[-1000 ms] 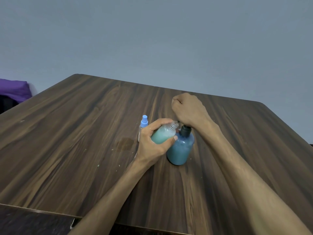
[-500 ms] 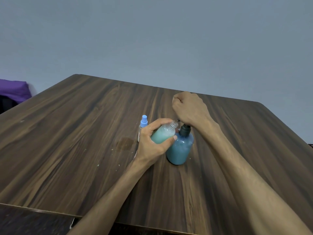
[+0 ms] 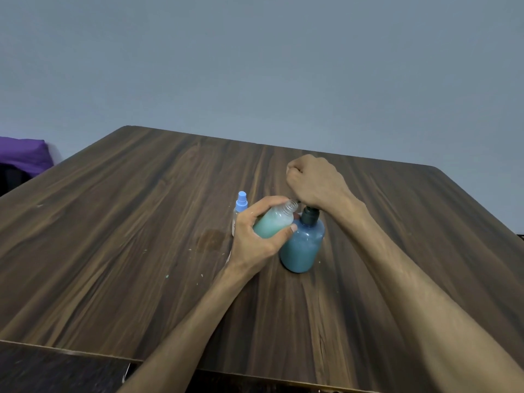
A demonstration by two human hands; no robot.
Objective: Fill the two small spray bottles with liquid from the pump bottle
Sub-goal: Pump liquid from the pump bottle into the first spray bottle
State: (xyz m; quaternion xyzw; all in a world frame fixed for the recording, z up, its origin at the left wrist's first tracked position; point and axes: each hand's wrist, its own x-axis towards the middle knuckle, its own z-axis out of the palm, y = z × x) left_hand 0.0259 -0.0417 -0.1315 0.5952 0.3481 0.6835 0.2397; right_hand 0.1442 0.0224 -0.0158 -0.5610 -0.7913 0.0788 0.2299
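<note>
Near the middle of the dark wood-grain table [image 3: 141, 222], a person works with both bare hands over a small group of bottles. The left hand [image 3: 255, 239] grasps an uncapped small spray bottle [image 3: 273, 222] — fingers wrapped over its far side, thumb pressed along its near side — and holds it tilted, its open threaded neck pointing up and to the right toward the pump. Pale teal liquid fills most of this clear bottle.

Just to its right stands the pump bottle [image 3: 302, 246], upright on the table, round-shouldered, blue and frosted, with a dark collar at the neck. The right hand [image 3: 312, 181] sits on top of the pump head, its fingers clenched into a fist; the pump head itself is hidden beneath the hand, so whether the fingers close around it cannot be told.

Behind the left hand stands the second small spray bottle [image 3: 241, 207], upright, with a light blue spray cap fitted — its lower part is hidden by the fingers. A faint stain and a few pale specks mark the wood left of the bottles. At the far left edge lies a purple cloth [image 3: 22, 153], against a plain grey wall [image 3: 255, 66].
</note>
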